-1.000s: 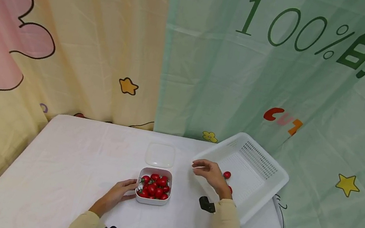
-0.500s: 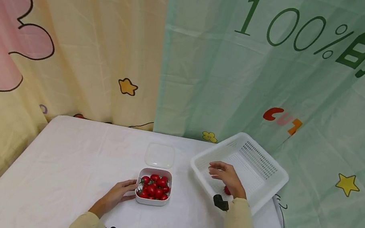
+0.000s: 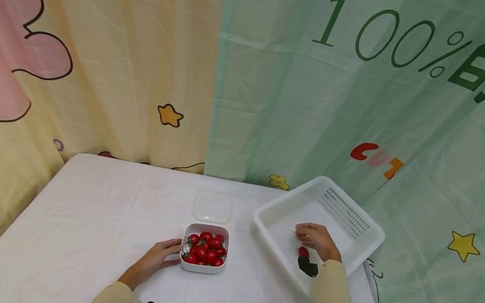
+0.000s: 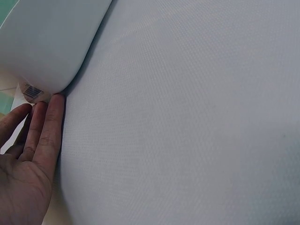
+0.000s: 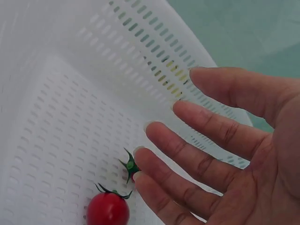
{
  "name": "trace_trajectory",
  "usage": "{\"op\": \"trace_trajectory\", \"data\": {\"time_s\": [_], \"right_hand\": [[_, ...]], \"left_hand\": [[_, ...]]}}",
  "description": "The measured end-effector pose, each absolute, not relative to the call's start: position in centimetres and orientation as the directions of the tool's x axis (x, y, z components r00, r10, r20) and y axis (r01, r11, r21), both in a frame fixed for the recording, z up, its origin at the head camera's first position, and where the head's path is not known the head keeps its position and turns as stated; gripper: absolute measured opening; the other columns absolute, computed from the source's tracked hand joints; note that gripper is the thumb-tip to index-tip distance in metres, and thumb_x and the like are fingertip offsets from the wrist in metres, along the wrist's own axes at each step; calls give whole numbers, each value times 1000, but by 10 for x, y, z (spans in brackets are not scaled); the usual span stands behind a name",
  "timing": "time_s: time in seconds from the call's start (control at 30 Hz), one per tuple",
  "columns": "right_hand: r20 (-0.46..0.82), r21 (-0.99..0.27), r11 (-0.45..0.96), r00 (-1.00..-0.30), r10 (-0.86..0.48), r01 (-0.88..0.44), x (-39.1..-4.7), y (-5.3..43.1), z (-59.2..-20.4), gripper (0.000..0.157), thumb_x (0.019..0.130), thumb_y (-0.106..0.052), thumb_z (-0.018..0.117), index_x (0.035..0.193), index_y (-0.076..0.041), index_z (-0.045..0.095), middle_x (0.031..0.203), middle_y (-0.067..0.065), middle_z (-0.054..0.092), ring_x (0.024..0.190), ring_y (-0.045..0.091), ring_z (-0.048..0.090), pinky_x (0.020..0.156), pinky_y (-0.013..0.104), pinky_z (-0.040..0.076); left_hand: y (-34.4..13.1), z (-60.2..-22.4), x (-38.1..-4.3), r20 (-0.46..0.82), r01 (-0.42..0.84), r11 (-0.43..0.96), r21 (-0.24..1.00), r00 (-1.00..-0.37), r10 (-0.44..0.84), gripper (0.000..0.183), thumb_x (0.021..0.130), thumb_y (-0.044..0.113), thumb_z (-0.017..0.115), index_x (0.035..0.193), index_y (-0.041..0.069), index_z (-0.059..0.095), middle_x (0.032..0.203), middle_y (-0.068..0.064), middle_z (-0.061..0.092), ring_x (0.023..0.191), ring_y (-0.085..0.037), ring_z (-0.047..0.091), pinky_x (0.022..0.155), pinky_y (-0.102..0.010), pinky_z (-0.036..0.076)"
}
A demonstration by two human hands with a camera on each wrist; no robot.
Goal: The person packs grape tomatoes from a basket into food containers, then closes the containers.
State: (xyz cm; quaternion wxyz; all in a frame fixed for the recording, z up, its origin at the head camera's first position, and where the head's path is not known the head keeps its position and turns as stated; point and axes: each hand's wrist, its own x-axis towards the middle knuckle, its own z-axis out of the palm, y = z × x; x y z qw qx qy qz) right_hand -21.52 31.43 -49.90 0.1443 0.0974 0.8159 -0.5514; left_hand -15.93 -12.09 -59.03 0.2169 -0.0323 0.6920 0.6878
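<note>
My left hand [image 3: 153,261] rests its fingertips on the left side of a small white box [image 3: 202,269] filled with cherry tomatoes [image 3: 201,251]. In the left wrist view, those fingers [image 4: 48,129] are fairly straight against the box's lower wall [image 4: 56,42], near a barcode sticker. Over the white plastic basket [image 3: 367,229], my right hand [image 3: 318,241] hovers with fingers spread and nothing in them. Below it in the right wrist view lies a red cherry tomato [image 5: 108,210] with a green stem. A second tomato's green stem [image 5: 130,165] shows beside the fingertips, the rest mostly hidden.
A clear, flat lid [image 3: 212,207] lies just behind the box on the white-covered table [image 3: 114,215]. The basket has slotted walls and sits at an angle on the table's right side. Curtains [image 3: 281,99] hang right behind the table.
My right hand has moved right, from the basket's left rim to over its inside, near the tomatoes. The left hand and the box have stayed put.
</note>
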Motion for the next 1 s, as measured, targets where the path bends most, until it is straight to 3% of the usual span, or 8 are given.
{"op": "trace_trajectory", "data": {"time_s": [0.4,0.7,1.0], "right_hand": [[-485,-767,414,-865,126,491,-216,330,-512,49,95,-28,58,127,9,53,126,24,56,115,39,51,100,51,43],[-575,-728,393,-812,98,562,-216,333,-524,51,91,-32,63,121,9,58,112,18,62,102,34,56,81,41,51],[-615,-706,426,-788,29,566,-215,322,-527,46,88,-34,66,116,2,64,107,10,67,102,34,59,89,50,45]], "left_hand": [[-121,-593,-161,-348,-349,43,936,-904,246,60,98,30,55,140,-11,39,140,-28,44,121,-35,51,96,-44,50],[-121,-594,-162,-344,-347,36,937,-903,257,63,97,32,57,139,-11,38,139,-28,44,120,-34,51,97,-43,50],[-122,-595,-162,-346,-351,31,936,-902,257,65,96,33,58,140,-11,38,140,-28,43,120,-34,51,97,-43,50]]}}
